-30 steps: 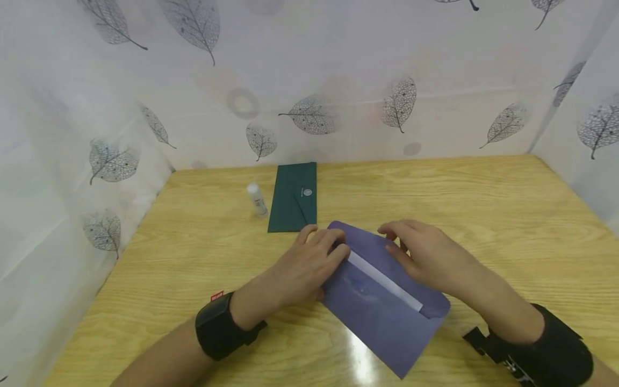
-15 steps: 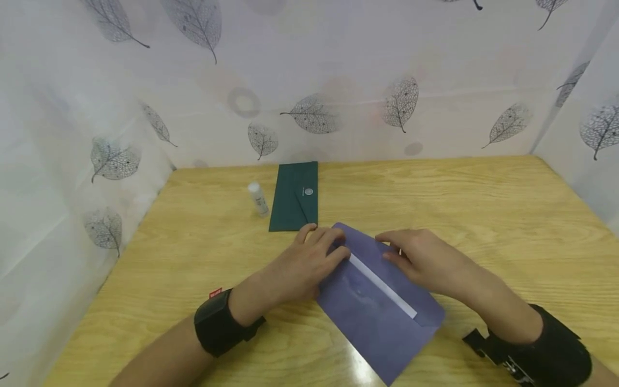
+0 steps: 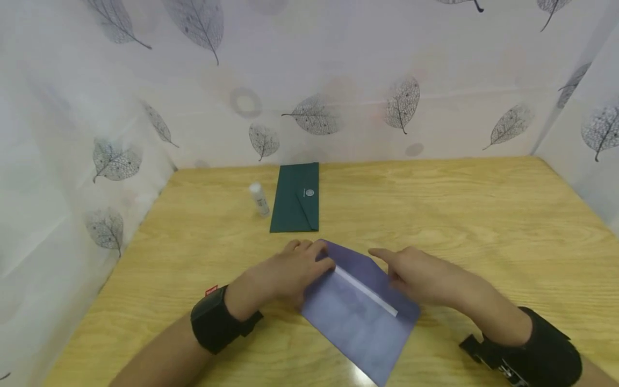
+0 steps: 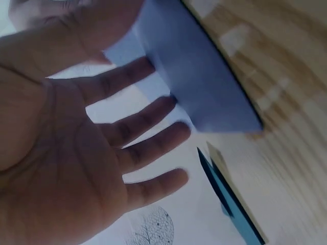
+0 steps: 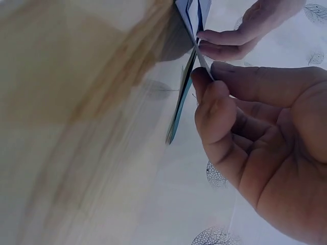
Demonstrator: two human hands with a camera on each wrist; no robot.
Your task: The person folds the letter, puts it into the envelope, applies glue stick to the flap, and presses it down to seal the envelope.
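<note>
A purple envelope (image 3: 355, 322) is held tilted over the table, its flap (image 3: 358, 263) raised and a strip of white paper (image 3: 366, 290) showing at its mouth. My left hand (image 3: 292, 271) holds the envelope by its left end, thumb on one side and fingers on the other; in the left wrist view the fingertips lie at the edge of the envelope (image 4: 199, 71). My right hand (image 3: 425, 277) is at the flap's outer edge. Its thumb and curled fingers pinch the thin edge in the right wrist view, while in the head view one finger points out past the flap.
A dark green envelope (image 3: 296, 204) with a round pale mark lies flat behind my hands. Left of it stands a small white capped tube (image 3: 259, 200). The wood-grain table (image 3: 464, 204) ends at a white leaf-print curtain (image 3: 348, 70).
Both hands and the purple envelope have shifted left and slightly towards me. My right index finger has straightened out past the flap. The green envelope and tube stay put.
</note>
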